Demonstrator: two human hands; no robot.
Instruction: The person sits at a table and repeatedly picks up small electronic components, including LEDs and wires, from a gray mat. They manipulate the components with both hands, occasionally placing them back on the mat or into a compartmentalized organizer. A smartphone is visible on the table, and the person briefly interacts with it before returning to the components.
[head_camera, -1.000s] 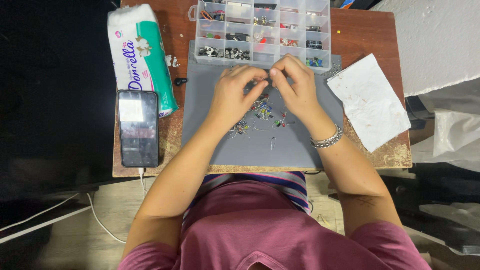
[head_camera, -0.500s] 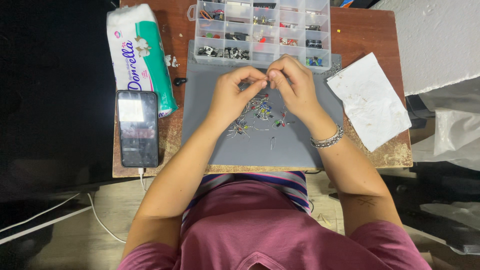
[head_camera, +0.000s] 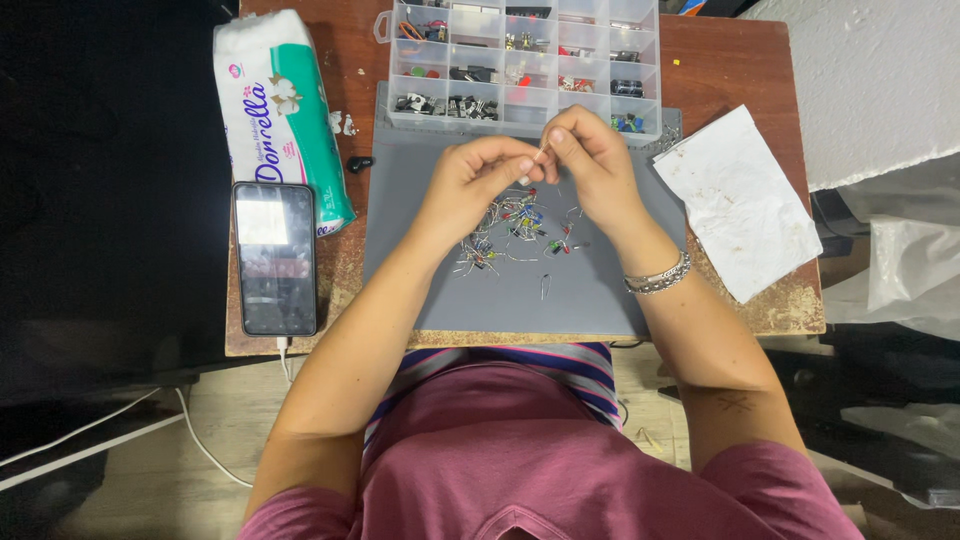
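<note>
1. Grey work mat (head_camera: 590, 300) on a brown wooden table (head_camera: 760, 60), seen from above; a clear plastic compartment box (head_camera: 520, 60) lies at 12 o'clock, overlapping the mat's far edge.
2. Left hand (head_camera: 480, 185) and right hand (head_camera: 590, 165) meet above the mat's upper centre, fingertips pinched together on a small wire-legged component (head_camera: 541, 152); its kind is too small to tell.
3. Loose pile of small electronic components (head_camera: 515, 230) on the mat, just below the hands at 6 o'clock.
4. Metal bracelet (head_camera: 657, 276) on the right wrist.
5. Packet of cotton wool (head_camera: 280, 110) at 10 o'clock; black phone (head_camera: 275, 258) at 9 o'clock, beside the mat.
6. Crumpled white paper (head_camera: 740, 200) at 3 o'clock.
</note>
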